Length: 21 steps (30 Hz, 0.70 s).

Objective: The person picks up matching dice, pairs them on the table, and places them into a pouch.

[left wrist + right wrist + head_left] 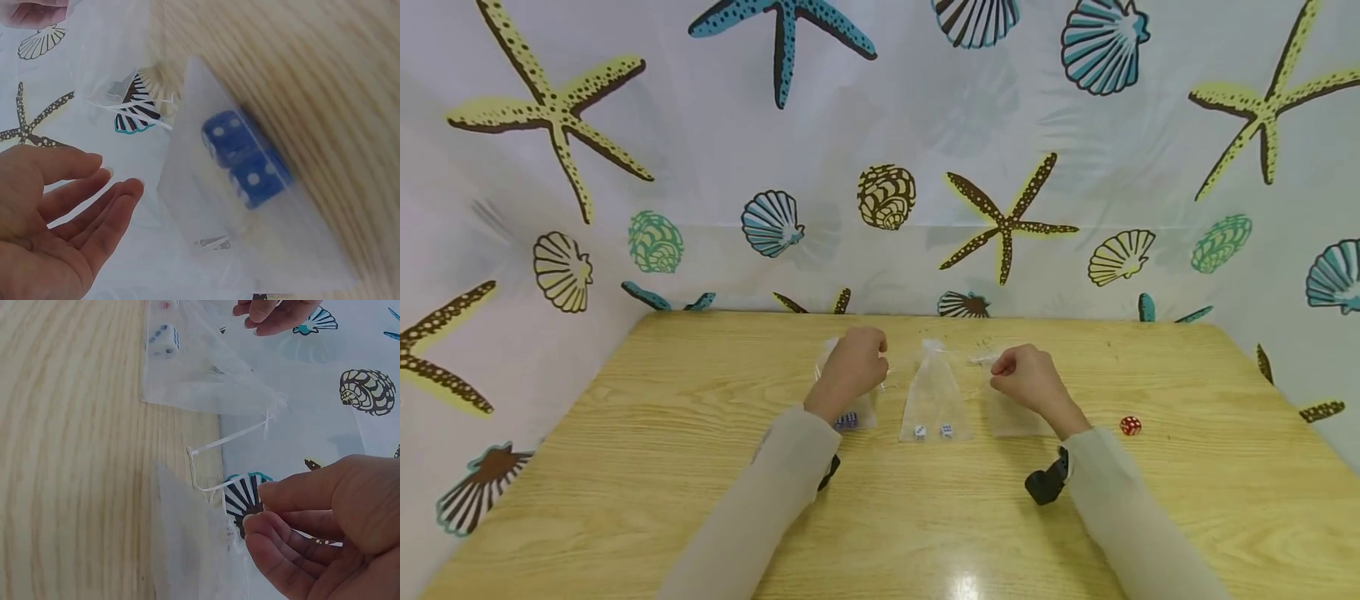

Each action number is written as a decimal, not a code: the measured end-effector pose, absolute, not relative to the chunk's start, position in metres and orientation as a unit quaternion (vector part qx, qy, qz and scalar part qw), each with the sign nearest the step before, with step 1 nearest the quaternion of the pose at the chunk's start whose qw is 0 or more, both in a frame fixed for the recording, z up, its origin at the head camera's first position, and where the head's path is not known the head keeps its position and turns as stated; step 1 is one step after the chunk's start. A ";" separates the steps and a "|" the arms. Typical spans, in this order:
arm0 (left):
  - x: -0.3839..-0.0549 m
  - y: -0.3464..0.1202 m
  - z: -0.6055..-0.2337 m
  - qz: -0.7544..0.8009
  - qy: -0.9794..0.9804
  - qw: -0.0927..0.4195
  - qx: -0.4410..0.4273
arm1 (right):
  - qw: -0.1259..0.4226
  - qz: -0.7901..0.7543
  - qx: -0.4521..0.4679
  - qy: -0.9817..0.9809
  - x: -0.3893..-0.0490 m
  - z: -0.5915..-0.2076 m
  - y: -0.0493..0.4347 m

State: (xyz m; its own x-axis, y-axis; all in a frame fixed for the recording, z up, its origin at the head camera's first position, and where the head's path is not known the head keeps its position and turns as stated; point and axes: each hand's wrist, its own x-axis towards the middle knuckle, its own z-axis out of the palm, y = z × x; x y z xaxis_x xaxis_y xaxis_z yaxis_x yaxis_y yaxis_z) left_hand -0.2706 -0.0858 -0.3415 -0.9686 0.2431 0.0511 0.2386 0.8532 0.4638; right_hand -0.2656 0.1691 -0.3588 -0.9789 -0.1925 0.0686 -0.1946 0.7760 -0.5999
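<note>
Over the upper part of a sheer pouch [867, 410] hovers my left hand [853, 367], its fingers loosely bent with nothing between them. Inside that pouch two blue dice [240, 159] show through the cloth in the left wrist view. My right hand [1028, 379] is at the top of another sheer pouch [1015, 421], which lies flat. In the right wrist view its thumb and fingertips [265, 528] are slightly apart, close beside the pouch's mouth and a white drawstring [228, 439]. Between the hands lies a third pouch [936, 392], gathered at its neck, with two white dice [947, 430] in it.
Red dice [1131, 426] lie on the wooden table [625, 467] to the right of the pouches. A white cloth [820, 275] printed with shells and starfish hangs behind the table and along its sides.
</note>
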 end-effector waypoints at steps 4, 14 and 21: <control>-0.268 -0.083 -0.345 0.218 0.963 -0.028 0.158 | 0.008 0.300 0.102 -0.948 -0.257 -0.354 0.179; -0.249 -0.059 -0.328 0.203 0.952 -0.070 0.218 | 0.021 0.233 0.116 -0.965 -0.224 -0.346 0.202; -0.259 -0.028 -0.333 0.173 0.936 -0.038 0.304 | 0.045 0.185 0.132 -0.973 -0.200 -0.347 0.226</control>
State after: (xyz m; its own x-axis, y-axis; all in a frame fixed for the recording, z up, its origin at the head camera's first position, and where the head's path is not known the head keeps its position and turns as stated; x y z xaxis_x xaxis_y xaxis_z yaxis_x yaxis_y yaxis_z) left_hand -0.2589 -0.0280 -0.3330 -0.8121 0.5560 0.1774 0.5826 0.7550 0.3009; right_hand -0.1998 0.2263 -0.3474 -0.9614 -0.2396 0.1356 -0.2726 0.8967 -0.3487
